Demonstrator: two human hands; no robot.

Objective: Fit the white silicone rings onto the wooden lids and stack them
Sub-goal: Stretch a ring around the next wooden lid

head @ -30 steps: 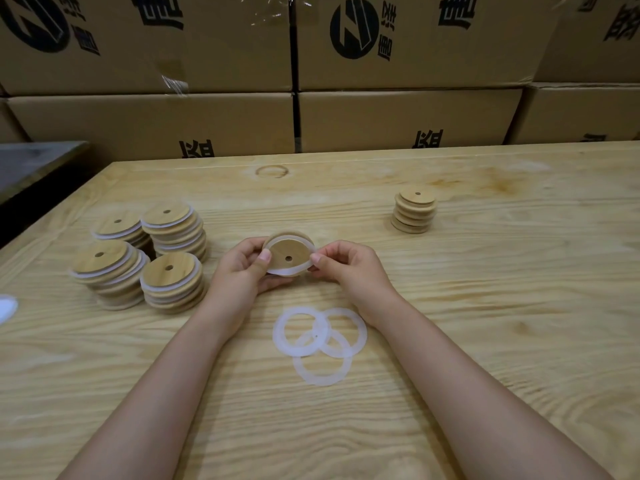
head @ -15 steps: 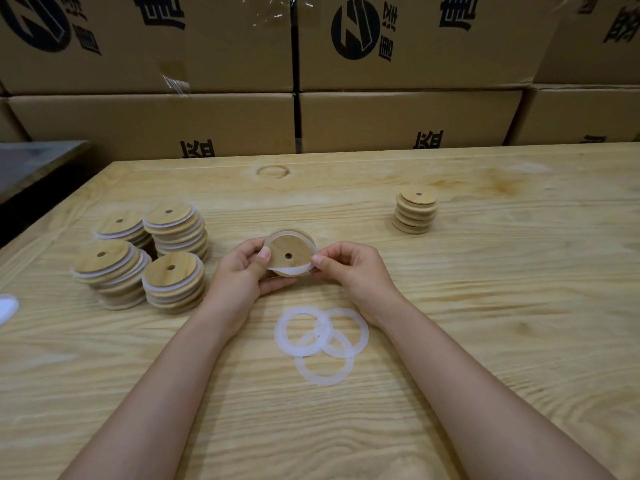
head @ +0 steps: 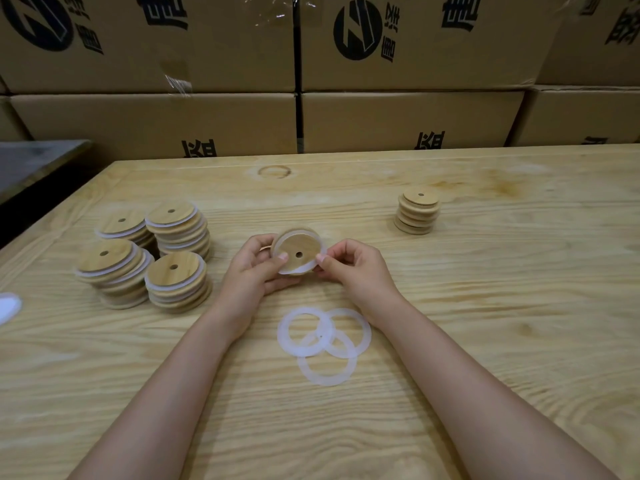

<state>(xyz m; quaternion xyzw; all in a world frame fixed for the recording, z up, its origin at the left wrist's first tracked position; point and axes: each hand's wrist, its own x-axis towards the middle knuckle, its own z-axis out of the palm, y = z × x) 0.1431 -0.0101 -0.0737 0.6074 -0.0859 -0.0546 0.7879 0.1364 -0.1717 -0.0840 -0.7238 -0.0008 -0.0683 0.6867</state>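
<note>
Lid (head: 297,249) is gripped by left hand (head: 254,271), tilted, holed face toward the table's (head: 519,306) near edge; ring (head: 304,268), partly seated, is pinched by right hand (head: 356,268).

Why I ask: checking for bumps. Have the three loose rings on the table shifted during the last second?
No. The loose rings lie at the same spot against the round knot mark on the table; only the view drifted slightly.

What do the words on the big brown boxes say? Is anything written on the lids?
Upper boxes: round black logo and large black characters, upside down; too unclear to quote.
Lower boxes: black characters cut off by the table; unreadable.
Wooden lids and white rings: no writing.
</note>
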